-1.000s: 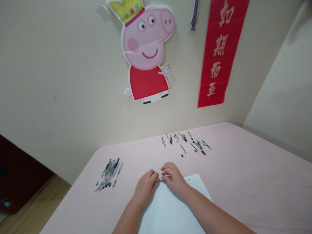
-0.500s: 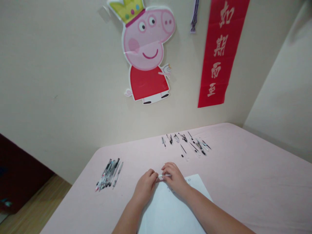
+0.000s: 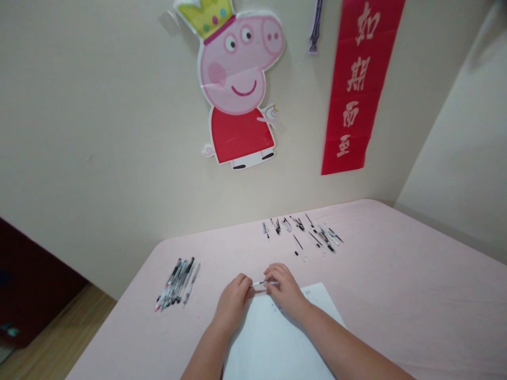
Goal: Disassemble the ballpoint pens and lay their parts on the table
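Between my two hands lies a thin, pale pen [image 3: 258, 284] with a dark bit near its right end. My left hand [image 3: 233, 301] is closed, pinching the pen's left end. Closed as well, my right hand [image 3: 284, 290] pinches the other end with thumb and fingers. Both hands are just over the top edge of a white sheet of paper [image 3: 273, 343], which carries small dark marks. Whether the pen is one piece or two parts pushed together I cannot tell.
A pile of pens [image 3: 177, 285] lies to the left on the pink tabletop [image 3: 396, 295]. Farther back, several groups of loose pen parts [image 3: 317, 237] are spread out. Behind the table stands a wall with a cartoon pig cutout [image 3: 241, 89] and a red banner [image 3: 356, 95].
My left hand has shifted slightly left and up, so more of the pen shows between the hands. The right hand has hardly moved.
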Tool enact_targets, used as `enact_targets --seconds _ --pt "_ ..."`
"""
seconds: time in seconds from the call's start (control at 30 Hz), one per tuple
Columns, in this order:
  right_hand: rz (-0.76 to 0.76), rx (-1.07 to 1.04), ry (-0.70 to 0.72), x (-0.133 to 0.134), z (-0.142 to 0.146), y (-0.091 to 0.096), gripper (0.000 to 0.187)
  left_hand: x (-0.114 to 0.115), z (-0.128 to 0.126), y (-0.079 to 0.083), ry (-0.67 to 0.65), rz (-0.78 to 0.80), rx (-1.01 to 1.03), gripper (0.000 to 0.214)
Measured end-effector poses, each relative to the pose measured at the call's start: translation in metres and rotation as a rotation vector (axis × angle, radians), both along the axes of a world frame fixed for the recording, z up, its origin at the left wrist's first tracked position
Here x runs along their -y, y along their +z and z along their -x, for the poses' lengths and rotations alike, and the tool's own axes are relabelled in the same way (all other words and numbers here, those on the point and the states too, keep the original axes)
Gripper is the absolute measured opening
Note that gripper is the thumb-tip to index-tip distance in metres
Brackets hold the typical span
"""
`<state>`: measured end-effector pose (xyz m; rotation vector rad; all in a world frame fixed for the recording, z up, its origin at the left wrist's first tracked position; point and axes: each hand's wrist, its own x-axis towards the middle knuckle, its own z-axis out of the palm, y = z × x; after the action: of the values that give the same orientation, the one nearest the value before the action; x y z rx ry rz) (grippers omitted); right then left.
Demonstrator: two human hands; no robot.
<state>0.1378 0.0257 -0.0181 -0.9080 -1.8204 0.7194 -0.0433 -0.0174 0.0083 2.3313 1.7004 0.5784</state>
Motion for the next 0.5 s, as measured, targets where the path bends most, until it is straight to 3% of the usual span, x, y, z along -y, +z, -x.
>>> enact_targets --seconds 0.27,0.5 --pt "-0.022 0.008 -0.156 -0.0068 -0.0031 -0.0076 0.012 -0.0028 0.0041 -0.0052 0.049 -0.004 -0.024 0.015" --pt "-0.005 0.101 -0.183 -0.0068 -0.0049 -0.0093 0.018 -0.0014 0.0027 -0.0026 0.067 0.004 -0.027 0.015"
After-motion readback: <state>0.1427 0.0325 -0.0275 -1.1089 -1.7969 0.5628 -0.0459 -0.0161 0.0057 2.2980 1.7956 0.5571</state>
